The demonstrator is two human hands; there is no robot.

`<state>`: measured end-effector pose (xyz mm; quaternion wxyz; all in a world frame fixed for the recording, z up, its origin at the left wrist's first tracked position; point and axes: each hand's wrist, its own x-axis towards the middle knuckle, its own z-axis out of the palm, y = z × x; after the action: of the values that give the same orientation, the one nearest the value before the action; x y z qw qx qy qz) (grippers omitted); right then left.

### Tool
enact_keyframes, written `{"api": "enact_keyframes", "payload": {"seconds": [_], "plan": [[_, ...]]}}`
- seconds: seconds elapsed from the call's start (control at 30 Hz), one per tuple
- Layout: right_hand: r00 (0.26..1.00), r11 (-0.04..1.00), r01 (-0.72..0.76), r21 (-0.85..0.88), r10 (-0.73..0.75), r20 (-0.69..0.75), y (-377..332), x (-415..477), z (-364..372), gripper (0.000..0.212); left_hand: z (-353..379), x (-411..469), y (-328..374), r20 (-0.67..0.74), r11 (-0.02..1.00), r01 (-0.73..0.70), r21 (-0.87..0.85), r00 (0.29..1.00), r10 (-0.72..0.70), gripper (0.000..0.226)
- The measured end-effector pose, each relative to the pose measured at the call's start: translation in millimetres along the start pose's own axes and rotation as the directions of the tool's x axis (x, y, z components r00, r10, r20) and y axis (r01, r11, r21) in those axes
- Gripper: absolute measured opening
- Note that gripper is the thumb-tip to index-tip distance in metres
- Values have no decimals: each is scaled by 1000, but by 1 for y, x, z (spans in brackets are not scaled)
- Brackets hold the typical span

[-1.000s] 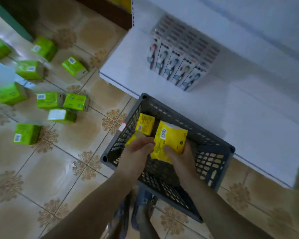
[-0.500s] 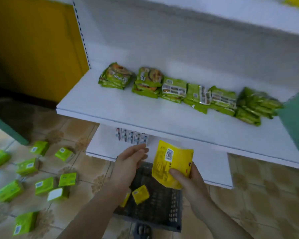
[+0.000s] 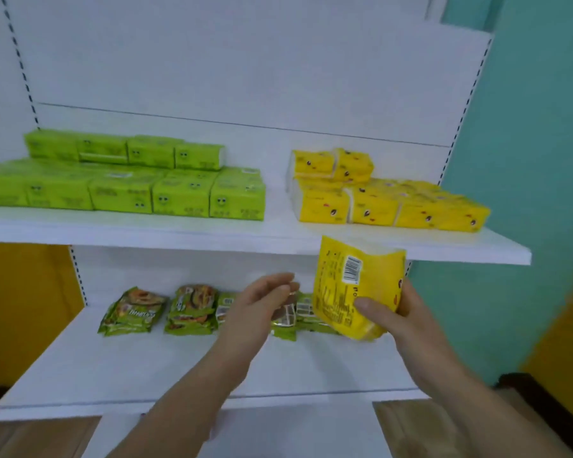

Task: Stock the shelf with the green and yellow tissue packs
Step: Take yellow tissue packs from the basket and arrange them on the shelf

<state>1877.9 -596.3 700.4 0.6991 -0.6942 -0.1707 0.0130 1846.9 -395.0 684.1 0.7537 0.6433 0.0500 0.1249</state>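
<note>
Clutching a yellow tissue pack (image 3: 351, 289) in the right grip (image 3: 411, 310), thumb across its front, just under the upper shelf (image 3: 212, 233) edge. Left grip (image 3: 262, 302) alongside, fingers loose, holding nothing. Up on that shelf: green packs (image 3: 129, 188) stacked left, yellow packs (image 3: 387, 201) right.

The yellow tissue pack (image 3: 358, 285) in my right hand (image 3: 407, 312) is thin, soft plastic film with a faint sheen, creased where my thumb presses. Just above the pack, the white shelf board (image 3: 278, 233) looks like smooth, matt painted metal. The green packs (image 3: 179, 196) up-left and the yellow stacks (image 3: 391, 209) above it wear the same smooth film, while the snack packets (image 3: 133, 312) to its left are glossier, wrinkled plastic.
</note>
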Motion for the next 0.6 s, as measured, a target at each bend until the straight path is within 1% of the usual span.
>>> {"api": "enact_keyframes", "payload": {"seconds": [0.1,0.2,0.3,0.37,0.43,0.5,0.57,0.6], "plan": [[995,995,93,-41,-94,-23,-26,40,-42,58,43,35,21,27,997,-80,12,996,79,21],[982,980,184,-81,-187,-27,-47,88,-85,53,89,75,41,53,984,-174,44,984,172,21],[966,958,255,-132,-258,-9,-68,148,-126,46,132,125,58,71,964,-260,63,964,256,21],[956,943,291,-162,-294,4,-78,190,-152,43,158,160,68,77,944,-311,107,950,304,22],[945,922,322,-216,-327,14,-86,233,-175,44,180,197,75,77,908,-374,189,928,366,23],[932,889,352,-294,-363,19,-88,275,-196,50,198,234,79,73,848,-432,308,899,432,23],[916,822,377,-427,-401,36,-86,314,-212,58,210,270,79,82,762,-459,456,875,478,26],[907,771,386,-507,-418,54,-84,332,-218,61,214,288,78,91,709,-459,536,866,492,28]]}}
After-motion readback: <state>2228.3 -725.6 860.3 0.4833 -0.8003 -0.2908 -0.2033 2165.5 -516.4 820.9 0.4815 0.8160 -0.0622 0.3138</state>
